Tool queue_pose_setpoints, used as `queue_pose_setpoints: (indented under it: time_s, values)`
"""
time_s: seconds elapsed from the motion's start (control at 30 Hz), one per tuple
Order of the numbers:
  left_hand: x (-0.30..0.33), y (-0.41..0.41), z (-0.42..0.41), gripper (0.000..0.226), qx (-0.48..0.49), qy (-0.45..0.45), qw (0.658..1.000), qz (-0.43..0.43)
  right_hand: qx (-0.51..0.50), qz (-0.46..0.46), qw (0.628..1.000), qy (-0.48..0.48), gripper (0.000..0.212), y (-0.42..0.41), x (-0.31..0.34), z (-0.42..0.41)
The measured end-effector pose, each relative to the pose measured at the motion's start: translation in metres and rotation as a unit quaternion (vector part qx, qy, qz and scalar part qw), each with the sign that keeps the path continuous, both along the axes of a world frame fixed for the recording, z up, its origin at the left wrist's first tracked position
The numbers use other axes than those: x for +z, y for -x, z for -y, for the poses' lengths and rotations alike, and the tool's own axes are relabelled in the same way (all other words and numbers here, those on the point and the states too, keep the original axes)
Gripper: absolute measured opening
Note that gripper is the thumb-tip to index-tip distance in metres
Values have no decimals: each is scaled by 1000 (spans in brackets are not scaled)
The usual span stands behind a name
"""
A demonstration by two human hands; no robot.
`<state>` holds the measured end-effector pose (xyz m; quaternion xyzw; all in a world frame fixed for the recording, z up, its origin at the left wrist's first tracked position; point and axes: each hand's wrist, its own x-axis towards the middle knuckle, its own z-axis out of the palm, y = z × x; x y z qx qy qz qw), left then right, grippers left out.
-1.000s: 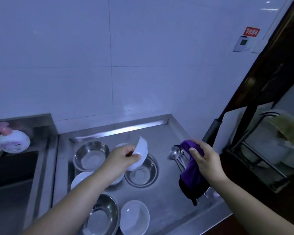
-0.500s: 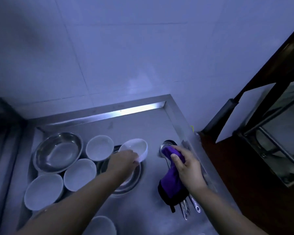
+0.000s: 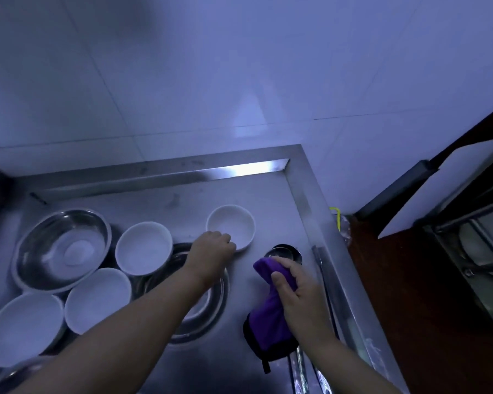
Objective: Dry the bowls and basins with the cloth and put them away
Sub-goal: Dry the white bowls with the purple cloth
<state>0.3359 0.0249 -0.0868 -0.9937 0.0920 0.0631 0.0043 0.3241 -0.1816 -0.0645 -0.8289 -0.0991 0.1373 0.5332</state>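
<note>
Steel bench [image 3: 256,194] with a raised rim carries everything, set against the tiled wall. Largest on it is the steel basin [image 3: 61,248] at far left, then a second basin [image 3: 208,317] under the left forearm. Three white bowls [image 3: 97,300] cluster between them. The left hand [image 3: 212,247] curls its grip on the near rim of a fourth white bowl [image 3: 230,226] standing upright on the bench. The right hand [image 3: 295,294] clutches the purple cloth [image 3: 271,322] above the ladles [image 3: 282,253].

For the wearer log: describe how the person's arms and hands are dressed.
Both forearms are bare as far as the frame shows, with no sleeves in view. The left hand and right hand wear no gloves. No watch, ring or wristband is visible in this dim, bluish picture.
</note>
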Motion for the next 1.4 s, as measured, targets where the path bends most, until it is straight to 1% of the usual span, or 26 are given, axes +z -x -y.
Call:
queue_pose_setpoints:
  time_s: [0.2,0.27,0.37,0.47,0.53,0.63,0.7,0.8,0.93,1.0,1.07,1.17,1.23,1.33,1.4]
  values:
    - [-8,-1,3,33,1,1,999,39,9,-9,1000,12,27,-3,-2,-6]
    - [-8,3,2,29,17,14,998,54,12,-1,1000,14,26,-3,0,-9]
    - [-1,19,-16,38,84,67,989,101,22,-3,1000,13,25,0,4,-12]
    - [9,39,-56,33,184,42,974,129,35,-10,999,2,30,5,8,-20]
    - [14,49,-88,26,249,1,963,103,50,0,999,0,32,8,9,-25]
    - [9,56,-126,18,325,-58,943,32,66,-3,998,8,30,12,5,-32]
    - [0,56,-141,18,337,-73,939,-1,61,2,998,7,32,16,-2,-33]
    - [-10,52,-152,16,344,-121,929,-58,63,3,998,12,34,20,-11,-33]
    - [-9,49,-153,23,347,-138,925,-75,66,-9,997,24,33,26,-15,-33]
    - [-4,51,-148,26,367,-108,920,-89,66,0,997,27,34,29,-13,-34]
    - [2,55,-143,27,392,-44,914,-99,67,4,998,22,35,31,-8,-35]
    - [16,67,-136,21,405,57,911,-52,71,20,997,11,32,34,2,-39]
    - [33,77,-130,13,409,132,903,-19,74,17,997,2,29,35,10,-42]
    - [62,95,-119,18,421,240,875,10,78,27,997,-6,26,37,23,-47]
    - [81,107,-111,10,438,306,845,38,76,33,996,-19,27,41,34,-50]
